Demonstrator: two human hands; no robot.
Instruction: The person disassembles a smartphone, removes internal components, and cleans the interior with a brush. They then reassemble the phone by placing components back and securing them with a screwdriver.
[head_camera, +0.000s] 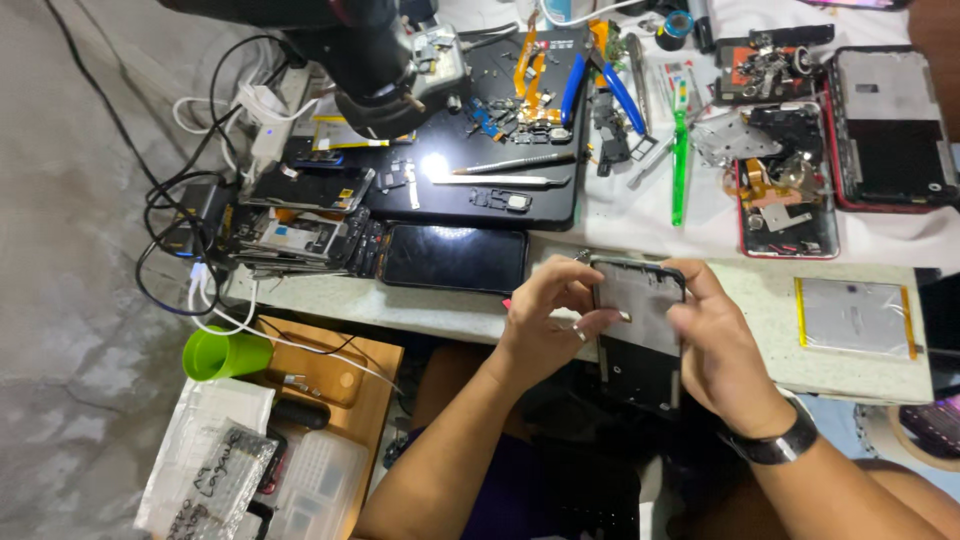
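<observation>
Both hands hold an opened phone frame over the bench edge.

The left hand (545, 310) pinches the left side of the phone frame (640, 330), fingertips on its inner plate. The right hand (715, 345) clamps the right side, thumb across the face. The frame stands upright, just in front of the black phone (453, 258) lying on the bench (760, 300); a silver battery (855, 318) lies to the right.

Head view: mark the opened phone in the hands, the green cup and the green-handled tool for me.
opened phone (640, 300): head view, on its bare grey inner plate.
green cup (222, 355): head view, on its side wall.
green-handled tool (680, 160): head view, midway along its handle.
</observation>
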